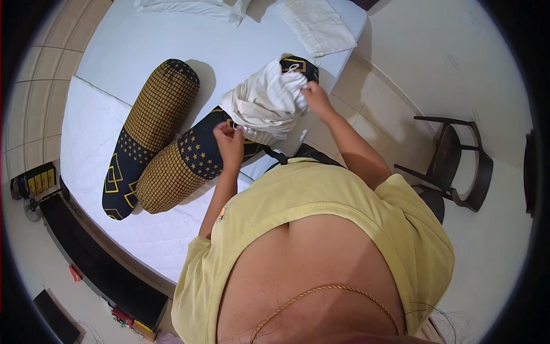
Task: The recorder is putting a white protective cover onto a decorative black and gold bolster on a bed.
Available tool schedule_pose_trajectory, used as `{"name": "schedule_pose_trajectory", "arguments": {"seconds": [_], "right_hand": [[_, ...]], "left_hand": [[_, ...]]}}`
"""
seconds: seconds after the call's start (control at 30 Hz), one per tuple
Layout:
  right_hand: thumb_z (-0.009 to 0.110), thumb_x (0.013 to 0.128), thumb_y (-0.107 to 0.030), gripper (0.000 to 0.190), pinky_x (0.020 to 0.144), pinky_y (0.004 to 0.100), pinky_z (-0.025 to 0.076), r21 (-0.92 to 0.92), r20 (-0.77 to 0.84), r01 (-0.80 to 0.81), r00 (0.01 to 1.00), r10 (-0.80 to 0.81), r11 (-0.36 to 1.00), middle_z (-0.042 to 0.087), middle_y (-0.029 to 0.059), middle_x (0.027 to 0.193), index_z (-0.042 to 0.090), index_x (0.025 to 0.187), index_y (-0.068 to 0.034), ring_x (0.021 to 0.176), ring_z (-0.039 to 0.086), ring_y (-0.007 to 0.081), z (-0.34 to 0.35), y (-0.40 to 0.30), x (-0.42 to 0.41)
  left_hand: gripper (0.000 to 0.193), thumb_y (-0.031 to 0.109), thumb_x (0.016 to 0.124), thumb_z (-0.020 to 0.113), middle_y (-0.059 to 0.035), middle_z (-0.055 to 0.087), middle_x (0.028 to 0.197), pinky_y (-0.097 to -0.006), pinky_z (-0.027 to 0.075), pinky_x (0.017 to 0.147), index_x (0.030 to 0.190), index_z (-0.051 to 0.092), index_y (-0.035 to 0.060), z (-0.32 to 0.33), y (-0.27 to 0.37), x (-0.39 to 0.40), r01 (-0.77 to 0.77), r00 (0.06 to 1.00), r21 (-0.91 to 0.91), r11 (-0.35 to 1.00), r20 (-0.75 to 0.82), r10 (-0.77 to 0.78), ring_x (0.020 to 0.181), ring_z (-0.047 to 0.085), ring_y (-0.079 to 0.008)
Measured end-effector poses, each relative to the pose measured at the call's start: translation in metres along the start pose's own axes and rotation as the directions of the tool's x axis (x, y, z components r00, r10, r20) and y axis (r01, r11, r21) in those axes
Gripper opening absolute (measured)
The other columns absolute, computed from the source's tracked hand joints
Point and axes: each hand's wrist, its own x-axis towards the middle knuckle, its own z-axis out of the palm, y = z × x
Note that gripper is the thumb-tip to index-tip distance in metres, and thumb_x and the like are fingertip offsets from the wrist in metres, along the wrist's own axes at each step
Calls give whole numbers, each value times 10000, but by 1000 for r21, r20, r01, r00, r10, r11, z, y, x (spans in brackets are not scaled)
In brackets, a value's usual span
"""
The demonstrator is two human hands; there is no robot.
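Note:
A black and gold patterned bolster [193,159] lies slantwise on the bed, its far end wrapped in a bunched white cloth cover [266,101]. Its dark tip pokes out beyond the cloth. My right hand [317,98] pinches the gathered edge of the cover near that tip. At the cover's other edge, my left hand [229,139] is over the bolster with its fingers bent; whether it grips the cloth is not clear. A second bolster [157,116] of the same pattern lies to the left, against the first one's near end.
White pillows [206,8] and a folded white cloth [318,28] lie at the far side of the bed [103,56]. A dark wooden chair [447,159] stands by the wall at right. A long black cabinet [99,258] runs along the lower left, with a small fan [32,209] near its end.

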Motion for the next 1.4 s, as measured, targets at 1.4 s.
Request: {"name": "schedule_pose_trajectory", "arguments": {"seconds": [1.4], "right_hand": [[638,663,-91,466,704,336,474,-166,-43,-108,994,102,980,570,142,959,476,1085,21,843,570,246,-104,5,95]], "left_hand": [[421,236,893,424,-135,480,1226,-343,319,981,1217,413,-32,-14,-32,24,634,773,-678,372,543,-328,1111,465,-226]]}}
